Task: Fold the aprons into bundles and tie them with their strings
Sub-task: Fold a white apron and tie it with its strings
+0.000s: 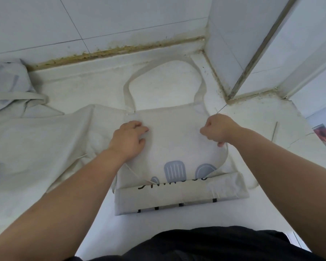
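Directly beneath both hands [129,140] [217,129], the part-folded apron [177,147] on the white counter [83,85].

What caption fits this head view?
The left hand presses, right hand pinches a beige cloth apron on a white counter.

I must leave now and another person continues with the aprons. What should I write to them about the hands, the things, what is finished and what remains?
Left grip: open, pressing flat on the printed apron.
Right grip: curled on that apron's right edge.
The printed apron lies on the white counter. Its lower part is folded up into a band nearest the person. Its neck loop lies flat toward the wall, and a thin string trails under the left wrist.
Loose aprons are heaped at left. One bundle sits at far left.
Done: the lower fold.
Left: finish folding, tie with the strings, then do the heap.
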Tool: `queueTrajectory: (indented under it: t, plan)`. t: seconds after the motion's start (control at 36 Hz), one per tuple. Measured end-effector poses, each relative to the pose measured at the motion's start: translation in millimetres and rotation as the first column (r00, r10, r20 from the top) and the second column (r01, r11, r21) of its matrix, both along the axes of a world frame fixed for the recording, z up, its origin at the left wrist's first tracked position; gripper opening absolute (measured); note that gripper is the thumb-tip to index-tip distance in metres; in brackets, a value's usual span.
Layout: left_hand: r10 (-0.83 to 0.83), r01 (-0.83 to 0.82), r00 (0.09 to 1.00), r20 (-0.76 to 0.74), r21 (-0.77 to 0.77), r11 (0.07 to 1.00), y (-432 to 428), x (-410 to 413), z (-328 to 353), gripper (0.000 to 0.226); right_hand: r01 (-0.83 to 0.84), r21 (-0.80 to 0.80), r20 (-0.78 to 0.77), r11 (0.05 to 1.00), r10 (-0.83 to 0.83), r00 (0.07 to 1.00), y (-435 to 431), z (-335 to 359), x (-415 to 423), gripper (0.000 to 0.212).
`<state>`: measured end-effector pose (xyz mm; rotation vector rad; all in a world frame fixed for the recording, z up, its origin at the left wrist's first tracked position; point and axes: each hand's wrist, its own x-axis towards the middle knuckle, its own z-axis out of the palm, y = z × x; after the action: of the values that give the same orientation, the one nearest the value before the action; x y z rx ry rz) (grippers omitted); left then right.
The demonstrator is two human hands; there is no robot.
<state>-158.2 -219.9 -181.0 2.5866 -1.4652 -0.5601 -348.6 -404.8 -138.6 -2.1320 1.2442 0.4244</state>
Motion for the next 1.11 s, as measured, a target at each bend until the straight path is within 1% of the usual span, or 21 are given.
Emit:
queueTrajectory:
  t: [0.03, 0.06, 0.11, 0.17, 0.22, 0.28, 0.36, 0.44, 0.53, 0.58, 0.64, 0.72, 0.78, 0.81, 0.86, 0.94, 0.97, 1.0, 1.06, 1.08, 1.11]
  plan:
    - [-0.013, 0.013, 1.0, -0.002, 0.025, 1.0, 1.0, -1.2, 0.0, 0.046, -0.024, -0.018, -0.064, 1.0, 0.023, 0.998, 0.7, -1.9, -2.2, 0.017]
    - [-0.027, 0.027, 1.0, 0.0, 0.05, 0.998, 2.4, -2.5, 0.3, 0.047, -0.029, -0.062, -0.094, 0.998, 0.023, 0.995, 0.4, -4.9, -5.5, 0.017]
    - [-0.045, 0.043, 0.999, 0.019, 0.082, 0.996, 5.9, -4.7, 1.3, 0.048, 0.019, -0.133, -0.076, 0.991, -0.029, 0.997, -1.6, -9.1, -13.6, 0.029]
    - [-0.045, 0.042, 0.999, 0.03, 0.093, 0.995, 11.0, -7.5, 2.3, 0.047, 0.074, -0.121, -0.014, 0.99, -0.076, 0.997, 0.4, -8.2, -21.4, 0.04]
    - [-0.04, 0.037, 0.999, 0.029, 0.089, 0.995, 13.8, -8.5, 2.6, 0.047, 0.108, -0.11, 0.082, 0.988, -0.099, 0.992, 2.0, -6.5, -25.2, 0.044]
    - [-0.023, 0.021, 0.999, 0.034, 0.051, 0.998, 19.1, -12.3, 5.8, 0.046, 0.129, -0.139, 0.173, 0.982, -0.105, 0.979, 9.8, -4.0, -30.4, 0.042]
    - [-0.011, 0.011, 1.0, 0.023, -0.021, 1.0, 24.7, -18.6, 12.0, 0.043, 0.115, -0.151, 0.247, 0.982, -0.075, 0.966, 20.4, -1.4, -33.6, 0.033]
    - [-0.003, -0.001, 0.999, -0.034, -0.133, 0.991, 35.2, -29.7, 17.5, 0.039, 0.036, -0.089, 0.288, 0.995, -0.009, 0.957, 36.0, -0.1, -39.6, 0.019]
    - [-0.014, -0.007, 0.995, -0.098, -0.219, 0.976, 49.0, -44.6, 17.6, 0.035, -0.079, -0.061, 0.266, 0.995, 0.093, 0.959, 52.1, -4.1, -49.3, 0.008]
    - [-0.023, -0.004, 0.995, -0.102, -0.257, 0.966, 57.7, -55.7, 15.1, 0.031, -0.133, -0.072, 0.254, 0.988, 0.147, 0.956, 61.1, -8.0, -57.6, 0.007]
    - [-0.021, -0.006, 0.996, -0.092, -0.291, 0.957, 66.0, -67.5, 12.4, 0.025, -0.212, -0.109, 0.204, 0.971, 0.23, 0.952, 68.2, -11.9, -65.7, 0.006]
    - [-0.03, 0.014, 0.998, -0.046, -0.309, 0.951, 76.2, -84.0, 7.4, 0.015, -0.35, -0.188, 0.11, 0.918, 0.374, 0.921, 77.0, -19.2, -73.2, 0.017]
    - [-0.095, 0.08, 0.995, -0.029, -0.323, 0.943, 81.7, -94.9, 4.0, 0.012, -0.359, -0.208, 0.145, 0.91, 0.392, 0.909, 82.8, -21.7, -77.4, 0.019]
    - [-0.139, 0.124, 0.99, -0.023, -0.33, 0.936, 84.2, -99.7, 1.7, 0.016, -0.352, -0.218, 0.185, 0.91, 0.392, 0.901, 85.1, -22.6, -80.3, 0.019]
    - [-0.192, 0.18, 0.981, -0.003, -0.335, 0.925, 88.6, -106.9, -3.5, 0.033, -0.352, -0.238, 0.234, 0.905, 0.405, 0.884, 89.8, -23.2, -87.1, 0.019]
    - [-0.186, 0.184, 0.982, 0.027, -0.33, 0.926, 93.6, -112.5, -6.9, 0.043, -0.423, -0.26, 0.185, 0.868, 0.475, 0.86, 95.3, -26.0, -95.5, 0.023]
    - [-0.184, 0.185, 0.982, 0.034, -0.326, 0.927, 95.1, -113.9, -7.0, 0.046, -0.444, -0.273, 0.155, 0.853, 0.495, 0.855, 97.7, -26.4, -97.4, 0.029]
    - [-0.189, 0.191, 0.981, 0.036, -0.307, 0.932, 96.3, -115.8, -6.8, 0.051, -0.464, -0.284, 0.124, 0.839, 0.512, 0.85, 99.1, -27.3, -98.8, 0.041]
    - [-0.21, 0.211, 0.977, 0.026, -0.212, 0.954, 96.8, -118.1, -4.5, 0.069, -0.527, -0.293, 0.033, 0.798, 0.56, 0.828, 100.8, -27.6, -99.7, 0.072]
    - [-0.215, 0.214, 0.977, 0.014, -0.151, 0.965, 96.4, -118.5, -3.4, 0.078, -0.563, -0.295, -0.013, 0.772, 0.586, 0.81, 101.3, -28.5, -99.8, 0.079]
    - [-0.209, 0.208, 0.978, -0.004, -0.105, 0.972, 95.8, -118.5, -2.1, 0.082, -0.585, -0.297, -0.032, 0.755, 0.604, 0.796, 101.0, -30.4, -99.7, 0.077]
